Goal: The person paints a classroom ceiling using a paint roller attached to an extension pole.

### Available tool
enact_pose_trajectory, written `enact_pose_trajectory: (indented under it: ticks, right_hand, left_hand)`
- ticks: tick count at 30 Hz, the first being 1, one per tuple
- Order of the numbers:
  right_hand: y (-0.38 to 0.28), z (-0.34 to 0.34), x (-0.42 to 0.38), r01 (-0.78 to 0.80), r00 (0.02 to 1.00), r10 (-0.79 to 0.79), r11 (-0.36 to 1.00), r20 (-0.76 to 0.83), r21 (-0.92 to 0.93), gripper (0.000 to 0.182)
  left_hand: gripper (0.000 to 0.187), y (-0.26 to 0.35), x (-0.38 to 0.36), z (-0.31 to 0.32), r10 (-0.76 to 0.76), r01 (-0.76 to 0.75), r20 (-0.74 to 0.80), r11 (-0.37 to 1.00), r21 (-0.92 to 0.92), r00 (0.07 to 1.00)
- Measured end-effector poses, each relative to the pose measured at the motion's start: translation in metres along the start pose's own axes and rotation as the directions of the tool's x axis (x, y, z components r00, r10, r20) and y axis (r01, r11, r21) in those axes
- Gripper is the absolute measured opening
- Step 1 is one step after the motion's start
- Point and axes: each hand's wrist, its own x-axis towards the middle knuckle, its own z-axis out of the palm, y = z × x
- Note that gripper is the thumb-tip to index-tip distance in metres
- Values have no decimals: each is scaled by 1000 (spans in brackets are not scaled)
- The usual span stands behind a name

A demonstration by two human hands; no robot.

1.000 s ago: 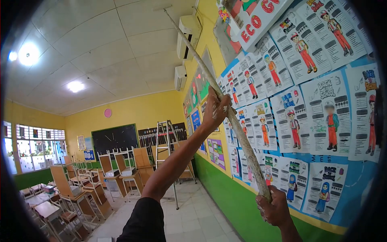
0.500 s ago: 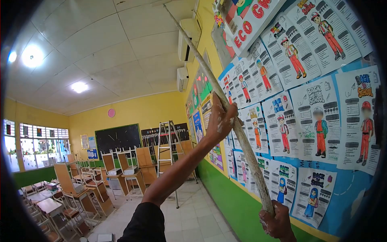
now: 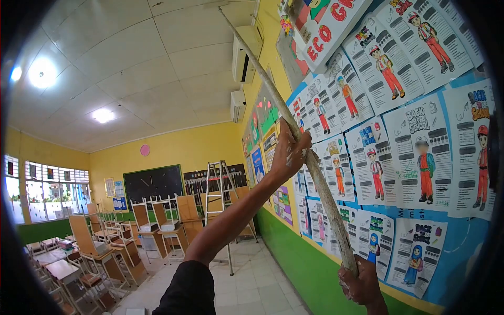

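A long wooden pole (image 3: 326,196), pale and smeared with what looks like dried paint, slants from the lower right up to the ceiling. My left hand (image 3: 290,150) is wrapped around its middle, arm stretched out in a dark sleeve. Lower down, my right hand (image 3: 361,282) grips the pole close to its bottom end. Whitish smears mark both hands. The thin far tip overlaps the ceiling (image 3: 121,47) in this view, above the nearer air conditioner (image 3: 247,55). Posters (image 3: 420,149) with coloured figures cover the wall just right of the pole.
An aluminium stepladder (image 3: 214,194) stands open on the tiled floor (image 3: 249,289) ahead. Desks with stacked chairs (image 3: 110,247) crowd the left side. At the back hangs a blackboard (image 3: 153,182). A signboard (image 3: 328,34) juts out high on the right wall.
The pole's tip and both hands sit slightly further right in view. The wall posters have also shifted right and a little down. Both hands keep their grip on the pole.
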Motion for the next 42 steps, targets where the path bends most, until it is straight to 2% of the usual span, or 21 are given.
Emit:
enact_pose_trajectory:
  ticks: [4,7,10,13,16,19,21,25,28,29,31,36,37,40,41,42]
  right_hand:
    - [12,14,24,16,1000,-17,1000,-14,-22,20]
    - [20,26,44,19,999,-20,999,-37,-40,22]
    - [43,33,70,3,1000,-5,999,-28,-45,23]
    - [52,44,92,-23,1000,23,999,-19,-34,25]
    - [66,53,113,-43,999,43,999,-10,-31,26]
    - [73,57,128,-35,999,35,999,1,-32,26]
    - [74,55,133,-21,1000,21,1000,4,-12,25]
    - [69,30,126,-30,1000,30,1000,-5,-3,25]
    - [50,5,109,13,1000,-13,1000,-2,-15,25]
    - [44,-4,102,36,999,-36,999,2,-8,24]
    - [33,-25,87,-14,1000,14,1000,1,25,24]
    - [10,-75,51,-41,999,40,998,27,49,23]
    - [9,-85,44,-57,998,56,997,22,59,23]
    - [0,-107,30,-58,998,58,996,1,67,22]
    - [-5,-109,23,-43,999,43,997,-11,63,21]
    - [-10,-111,15,-35,999,36,998,-20,59,20]
  left_hand:
    - [50,-32,4,-21,-85,88,77,995,-39,993]
    - [50,-60,5,-34,-20,26,78,997,-76,997]
    - [51,-85,9,-50,-40,45,71,996,-80,997]
    - [47,-106,13,-68,-110,114,87,993,-43,990]
    - [41,-138,19,-83,-67,65,65,997,36,996]
    - [32,-149,18,-88,-21,20,17,999,37,1000]
    - [31,-152,24,-85,-55,54,18,998,32,998]
    - [30,-138,29,-66,-54,53,8,993,105,999]
    - [29,-114,31,-36,-91,91,-17,996,24,996]
    - [30,-109,34,-26,-50,52,-20,997,58,999]
    - [41,-98,39,-3,72,-69,-17,990,123,997]
    - [51,-47,36,49,-44,45,-18,996,72,999]
    - [35,-30,33,58,-83,88,-43,986,143,996]
    - [43,-21,36,83,52,-52,-74,999,0,996]
    - [46,-19,37,90,16,-19,-76,999,-38,997]
    - [45,-19,39,97,48,-50,-83,998,-32,995]
